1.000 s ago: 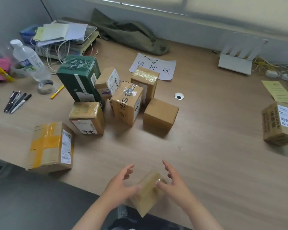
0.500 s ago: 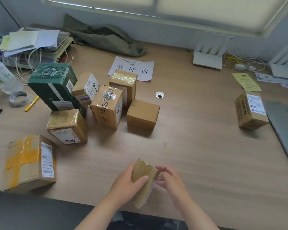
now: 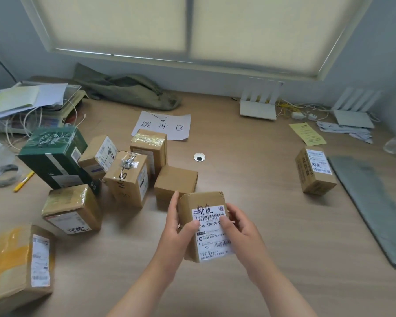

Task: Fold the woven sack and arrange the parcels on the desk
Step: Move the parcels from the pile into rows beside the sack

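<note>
Parcel cluster (image 3: 128, 177) is sitting left of centre on the bench (image 3: 249, 191). You're mid-arranging: left hand (image 3: 173, 227) and right hand (image 3: 241, 229) are both gripping one small parcel (image 3: 209, 239) at lower centre, apparently lifted off the bench, fingers (image 3: 174, 202) curled round its sides. Its long axis is running up-down in frame, label facing you, top end pointing toward the window (image 3: 192, 26). Lone parcel (image 3: 314, 170) at right is showing what looks like the same handwritten mark, so the next move is probably calling for setting this one beside it.
</note>
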{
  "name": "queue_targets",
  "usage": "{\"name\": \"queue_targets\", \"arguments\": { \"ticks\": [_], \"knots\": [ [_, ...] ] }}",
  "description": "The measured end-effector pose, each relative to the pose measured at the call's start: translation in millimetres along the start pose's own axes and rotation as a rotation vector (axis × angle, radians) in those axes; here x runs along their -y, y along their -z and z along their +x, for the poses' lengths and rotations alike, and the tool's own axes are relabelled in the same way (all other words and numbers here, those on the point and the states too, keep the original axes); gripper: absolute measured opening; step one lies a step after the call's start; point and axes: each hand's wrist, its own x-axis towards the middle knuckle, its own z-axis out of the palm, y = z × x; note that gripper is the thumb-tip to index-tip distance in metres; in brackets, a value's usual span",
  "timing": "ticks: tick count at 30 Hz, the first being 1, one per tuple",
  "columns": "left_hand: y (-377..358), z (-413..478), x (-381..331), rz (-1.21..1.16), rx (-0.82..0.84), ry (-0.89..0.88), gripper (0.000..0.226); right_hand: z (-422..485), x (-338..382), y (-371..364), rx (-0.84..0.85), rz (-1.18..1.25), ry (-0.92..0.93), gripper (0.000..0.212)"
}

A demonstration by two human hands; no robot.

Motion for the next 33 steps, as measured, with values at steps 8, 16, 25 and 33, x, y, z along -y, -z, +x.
{"name": "queue_targets", "arguments": {
  "ticks": [8, 16, 25, 33],
  "knots": [
    [-44.2, 23.0, -4.8, -0.119, -0.062, 0.148, 0.066, -7.9, -7.6, 56.7, 0.24, 0.24, -0.089, 0.052],
    [-134.0, 46.9, 15.9, -0.036, 0.032, 0.17, 0.067, -0.2, -24.5, 124.0, -0.14, 0.324, -0.016, 0.028],
    [-259.7, 65.5, 84.3, 0.184, 0.334, 0.258, 0.048, 1.8, -84.6, 227.5, -0.471, 0.103, -0.154, 0.023],
    [-340.2, 100.6, 150.8, 0.226, 0.236, 0.337, 0.039, 39.0, -131.9, 308.8, -0.56, 0.047, -0.268, 0.028]
  ]
}}
